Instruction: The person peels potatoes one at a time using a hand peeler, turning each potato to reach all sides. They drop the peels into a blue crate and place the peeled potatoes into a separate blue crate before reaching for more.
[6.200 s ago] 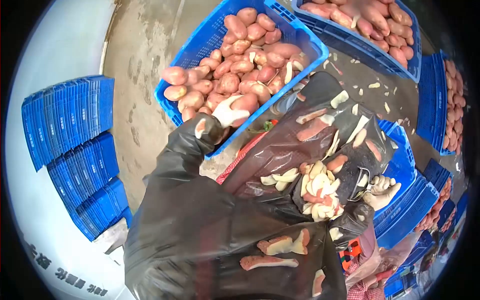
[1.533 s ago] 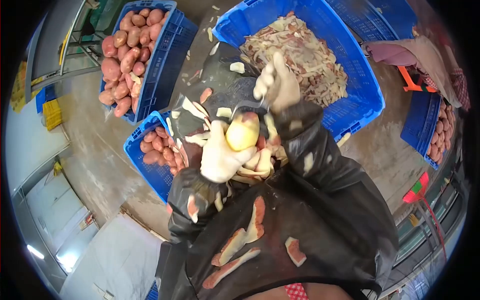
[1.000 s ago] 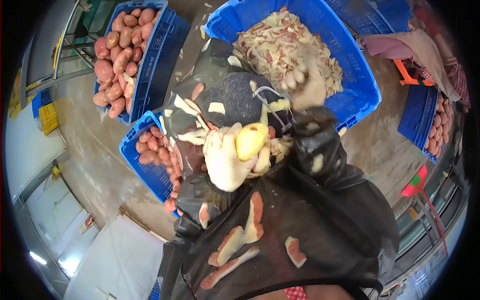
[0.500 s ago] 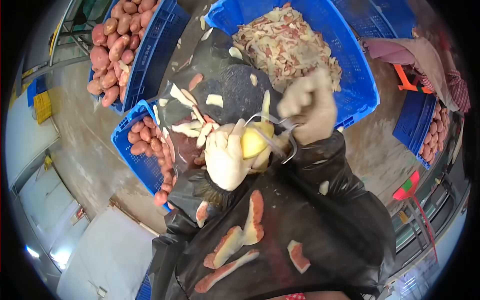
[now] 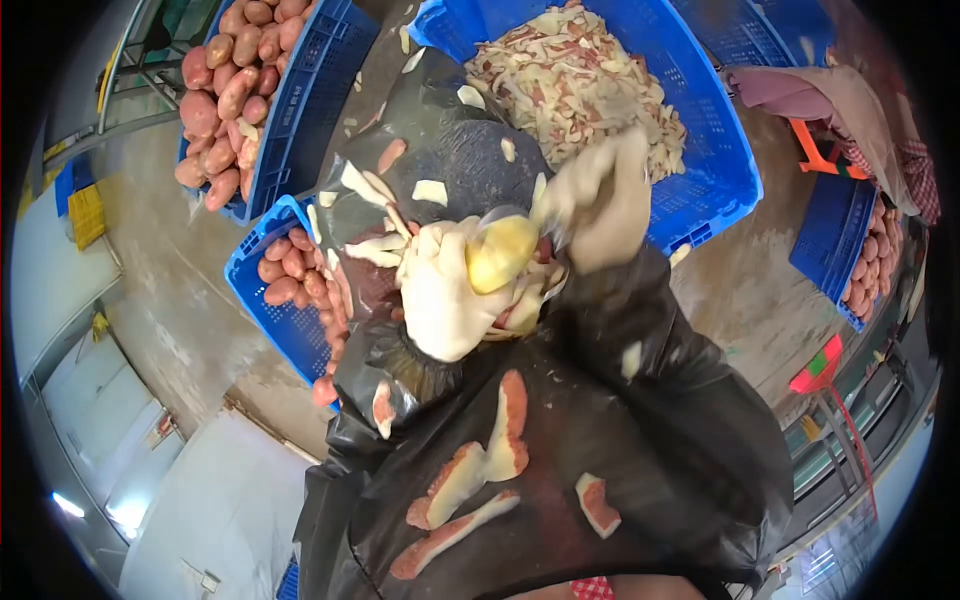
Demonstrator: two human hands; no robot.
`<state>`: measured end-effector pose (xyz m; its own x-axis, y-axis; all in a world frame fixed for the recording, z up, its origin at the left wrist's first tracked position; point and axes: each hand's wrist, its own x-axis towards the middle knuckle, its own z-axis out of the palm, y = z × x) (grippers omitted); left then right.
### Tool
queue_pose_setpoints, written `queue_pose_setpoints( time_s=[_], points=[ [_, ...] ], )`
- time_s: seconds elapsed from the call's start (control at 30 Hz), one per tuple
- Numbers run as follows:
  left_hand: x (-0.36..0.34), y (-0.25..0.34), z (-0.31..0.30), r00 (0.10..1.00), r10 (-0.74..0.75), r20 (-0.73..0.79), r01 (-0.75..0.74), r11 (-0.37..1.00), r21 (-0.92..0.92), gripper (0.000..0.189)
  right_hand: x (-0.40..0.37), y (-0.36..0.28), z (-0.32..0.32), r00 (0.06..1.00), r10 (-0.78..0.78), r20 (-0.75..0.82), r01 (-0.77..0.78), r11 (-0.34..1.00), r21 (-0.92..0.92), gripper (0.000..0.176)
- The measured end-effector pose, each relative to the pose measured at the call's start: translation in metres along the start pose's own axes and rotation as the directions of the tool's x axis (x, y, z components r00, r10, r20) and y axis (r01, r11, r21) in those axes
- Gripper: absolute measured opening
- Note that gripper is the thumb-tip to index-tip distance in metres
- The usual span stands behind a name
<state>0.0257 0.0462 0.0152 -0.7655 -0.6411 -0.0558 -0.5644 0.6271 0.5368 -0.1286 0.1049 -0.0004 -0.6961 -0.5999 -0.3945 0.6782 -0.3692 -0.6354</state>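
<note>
My left hand (image 5: 437,295), in a pale glove, is closed round a peeled yellow potato (image 5: 500,255) above my lap. To its right, my gloved right hand (image 5: 605,205) is smeared by motion. Its fingers are curled round a thin metal peeler, which is mostly blurred beside the potato. Strips of red-and-white peel (image 5: 508,425) lie on my black plastic apron (image 5: 640,470), and more bits rest on my dark-covered knee (image 5: 470,170). Pale and reddish pieces under my hands are partly hidden.
A blue crate (image 5: 735,150) heaped with peelings (image 5: 575,85) stands ahead. Red potatoes fill a large crate (image 5: 300,110) at upper left and a smaller crate (image 5: 245,290) below it. At right are another potato crate (image 5: 830,230) and a red-green broom (image 5: 818,365).
My right hand has shifted slightly left and up, and the peeler has become blurred. The potato has risen and turned in my left hand, showing more of its peeled surface.
</note>
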Motion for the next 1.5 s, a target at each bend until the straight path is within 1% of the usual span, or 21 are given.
queue_pose_setpoints(
  time_s=[0.03,0.1,0.2,0.27,0.3,0.37,0.5,0.7,0.8,0.83,0.87,0.93,1.03,1.07,1.17,1.2,1.27,1.3,1.33,1.4,1.5],
  points=[
    [0.002,-0.003,-0.002,0.999,-0.025,0.034,0.025,0.999,-0.021,0.06,0.024,0.003,-0.01,0.969,-0.142,-0.203,0.097,0.971,-0.218,0.043],
    [0.004,-0.014,-0.013,0.996,-0.083,0.033,0.089,0.945,-0.313,0.065,0.056,-0.009,-0.04,0.955,-0.106,-0.277,0.147,0.981,0.129,0.039],
    [-0.007,0.006,-0.003,0.938,-0.347,0.002,0.098,0.26,-0.961,0.076,0.039,0.0,-0.013,0.974,0.2,0.106,-0.226,0.819,0.527,0.035],
    [-0.01,-0.01,0.005,0.97,-0.231,-0.073,0.09,0.625,-0.775,0.074,0.041,0.023,-0.003,0.937,0.272,0.221,-0.346,0.813,0.468,0.039],
    [-0.019,-0.009,0.002,0.931,-0.339,0.134,0.249,0.325,-0.912,0.077,0.044,0.031,-0.003,0.933,0.295,0.208,-0.358,0.831,0.426,0.039],
    [-0.015,-0.01,-0.006,0.975,-0.211,0.073,0.217,0.825,-0.521,0.077,0.041,0.035,0.01,0.893,0.325,0.312,-0.428,0.827,0.364,0.04],
    [-0.011,-0.017,0.003,0.976,-0.208,0.057,0.216,0.934,-0.286,0.069,0.042,0.04,0.017,0.917,0.306,0.257,-0.317,0.948,0.001,0.039],
    [-0.009,-0.01,-0.004,0.965,-0.211,0.153,0.254,0.889,-0.381,0.082,0.07,0.016,-0.004,1.0,-0.027,0.008,0.027,0.997,0.079,0.042],
    [-0.003,-0.008,-0.012,0.953,-0.235,0.192,0.304,0.771,-0.56,0.092,0.062,0.022,-0.014,0.931,-0.049,0.362,-0.03,0.978,0.208,0.04],
    [0.001,0.002,-0.016,0.887,-0.287,0.361,0.449,0.364,-0.816,0.096,0.05,0.041,-0.008,0.973,-0.071,0.222,0.103,0.985,-0.136,0.041],
    [-0.005,-0.018,-0.003,0.933,-0.228,0.278,0.36,0.595,-0.719,0.095,0.041,0.05,-0.003,0.985,-0.143,0.099,0.173,0.862,-0.476,0.042],
    [-0.003,-0.027,-0.003,0.943,-0.19,0.274,0.33,0.642,-0.692,0.092,0.054,0.007,0.03,0.934,0.245,-0.26,-0.21,0.965,0.158,0.041],
    [0.001,-0.026,-0.006,0.944,-0.159,0.289,0.329,0.512,-0.794,0.089,0.044,0.023,0.01,0.897,0.031,0.441,-0.21,0.908,0.362,0.04],
    [-0.002,-0.025,-0.006,0.939,-0.164,0.303,0.343,0.508,-0.79,0.089,0.029,0.025,0.012,0.844,0.124,0.521,-0.122,0.992,-0.039,0.047],
    [0.005,-0.034,-0.012,0.877,-0.165,0.451,0.48,0.251,-0.841,0.092,0.083,0.039,-0.01,1.0,-0.027,-0.005,0.027,0.991,0.134,0.039],
    [0.007,-0.03,-0.015,0.88,-0.171,0.444,0.475,0.254,-0.843,0.092,0.092,0.039,-0.033,0.96,0.137,0.242,-0.232,0.876,0.424,0.04],
    [0.008,-0.019,-0.019,0.91,-0.198,0.364,0.402,0.21,-0.891,0.094,0.041,0.019,0.013,0.948,-0.006,0.32,0.036,0.996,-0.086,0.042],
    [0.006,-0.022,-0.02,0.904,-0.204,0.377,0.413,0.183,-0.892,0.094,0.035,0.031,0.015,0.885,0.099,0.455,-0.151,0.985,0.079,0.04],
    [0.005,-0.024,-0.019,0.904,-0.197,0.379,0.414,0.184,-0.891,0.094,0.064,0.046,-0.008,0.963,0.149,0.225,-0.126,0.986,-0.112,0.043],
    [0.005,-0.028,-0.018,0.9,-0.226,0.372,0.402,0.099,-0.91,0.093,0.094,0.038,-0.007,0.999,0.036,0.024,-0.041,0.954,0.298,0.047],
    [0.004,-0.029,-0.007,0.921,-0.221,0.32,0.353,0.129,-0.927,0.093,0.062,0.039,0.0,0.928,0.086,0.362,-0.155,0.974,0.167,0.047]
  ],
)
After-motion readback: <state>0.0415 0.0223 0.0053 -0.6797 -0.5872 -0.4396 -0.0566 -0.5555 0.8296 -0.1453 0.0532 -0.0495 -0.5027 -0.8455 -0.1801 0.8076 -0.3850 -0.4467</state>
